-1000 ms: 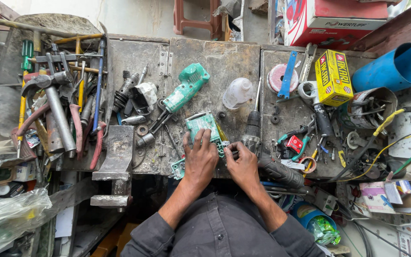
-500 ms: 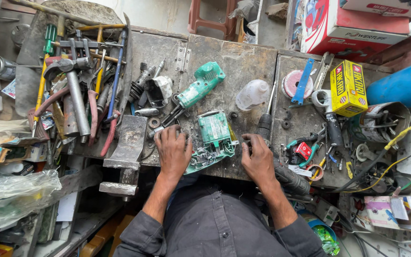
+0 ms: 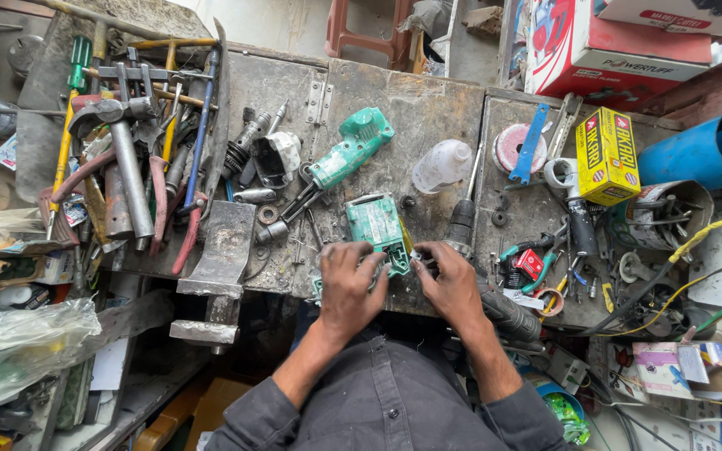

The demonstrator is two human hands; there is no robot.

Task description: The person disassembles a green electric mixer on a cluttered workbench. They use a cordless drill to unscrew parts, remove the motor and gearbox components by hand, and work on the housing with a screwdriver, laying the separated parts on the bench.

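Head view: left hand [image 3: 351, 282] flat on green housing [image 3: 378, 227] at bench [image 3: 428, 117] front edge, fingers curled over its lower part, pinning it steady. Right hand [image 3: 451, 280] pinches small part at housing's right side; part too small to identify. Green drill body [image 3: 346, 155] lies apart, above. Screwdriver [image 3: 464, 219] just beside right hand, within reach.

The left hand [image 3: 351, 284] covers the bottom of the green tool case [image 3: 377, 225]. The right hand [image 3: 453, 282] hides a tiny part; what it is cannot be told. The blue pipe [image 3: 704, 154] and red box [image 3: 620, 42] run off the upper right of the frame.
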